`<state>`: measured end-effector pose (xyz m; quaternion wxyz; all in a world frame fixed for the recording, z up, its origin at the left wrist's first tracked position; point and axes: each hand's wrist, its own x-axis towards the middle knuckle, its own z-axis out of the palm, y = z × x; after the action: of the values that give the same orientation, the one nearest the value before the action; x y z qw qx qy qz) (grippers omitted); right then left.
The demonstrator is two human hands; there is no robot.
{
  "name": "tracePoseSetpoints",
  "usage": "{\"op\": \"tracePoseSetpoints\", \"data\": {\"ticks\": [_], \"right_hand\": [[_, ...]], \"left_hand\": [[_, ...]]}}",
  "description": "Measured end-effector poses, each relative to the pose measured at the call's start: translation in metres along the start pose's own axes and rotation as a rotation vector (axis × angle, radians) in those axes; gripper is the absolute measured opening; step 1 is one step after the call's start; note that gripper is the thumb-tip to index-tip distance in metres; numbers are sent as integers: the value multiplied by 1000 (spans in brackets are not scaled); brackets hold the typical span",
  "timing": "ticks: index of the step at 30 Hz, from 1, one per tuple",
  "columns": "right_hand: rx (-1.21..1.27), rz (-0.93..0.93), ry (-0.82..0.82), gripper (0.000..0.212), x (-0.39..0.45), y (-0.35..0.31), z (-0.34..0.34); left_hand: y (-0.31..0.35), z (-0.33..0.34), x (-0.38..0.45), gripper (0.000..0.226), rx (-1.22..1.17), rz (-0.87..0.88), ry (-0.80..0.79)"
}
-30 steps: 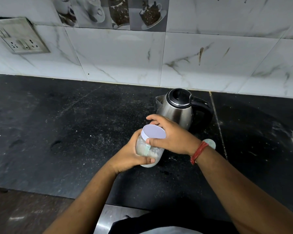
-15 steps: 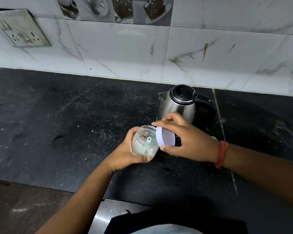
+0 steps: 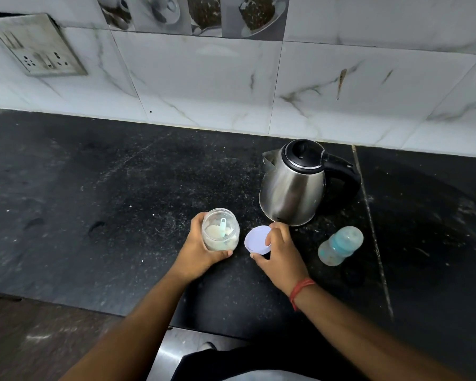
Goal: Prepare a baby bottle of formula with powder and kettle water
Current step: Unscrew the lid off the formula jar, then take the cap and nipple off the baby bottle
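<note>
Forearms reach in from the near edge of the black stone counter (image 3: 94, 188), the right one wearing a red thread band (image 3: 300, 291) at the wrist. The left hand (image 3: 201, 251) wraps its fingers and thumb round a clear powder jar (image 3: 221, 229), gripping it from the left side and underneath. That jar stands roughly upright, its long axis near vertical, and its open mouth faces up toward the camera. Inside it lies white powder with a pale scoop (image 3: 222, 228) standing in it, handle uppermost.

Just to the right of the jar, the right hand (image 3: 280, 251) pinches a white lid (image 3: 257, 239) between thumb and curled fingers. The lid is held low over the counter, close beside the jar but apart from it, its hollow side turned up and tilted slightly toward the jar.

Right of the right hand, near it but not touching, a baby bottle (image 3: 340, 246) with a bluish body rests on the counter. From this high view its long axis appears to run from near-left to far-right; which end is the top I cannot tell.

Beyond both hands, slightly to the right, a steel kettle (image 3: 291, 188) stands upright with its black lid closed, spout pointing left and black handle pointing right. Farther back rises the marble-patterned tiled wall (image 3: 204, 86), with a switch plate (image 3: 37, 45) far off to the left of the left hand.
</note>
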<state>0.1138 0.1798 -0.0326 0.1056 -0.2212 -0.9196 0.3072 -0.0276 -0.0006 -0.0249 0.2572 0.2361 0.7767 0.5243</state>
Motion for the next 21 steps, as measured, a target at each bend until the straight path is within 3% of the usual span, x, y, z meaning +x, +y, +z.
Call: {"op": "tracePoseSetpoints", "data": {"ticks": [3,9,13,21], "right_hand": [[-47,33,2,47,-1,7,10],[-63,47,18,68,-7,5,2],[-13,-12,112,62,-7,-11,-19],[-11,-95,313,38,-7,-34,-84]], "left_hand": [[-4,-1,1,98,42,-1,-2],[-3,-7,-6,112,13,15,-53],[9,-15,-12,113,-3,61,16],[78,-4,-2,92,246,443,34]]}}
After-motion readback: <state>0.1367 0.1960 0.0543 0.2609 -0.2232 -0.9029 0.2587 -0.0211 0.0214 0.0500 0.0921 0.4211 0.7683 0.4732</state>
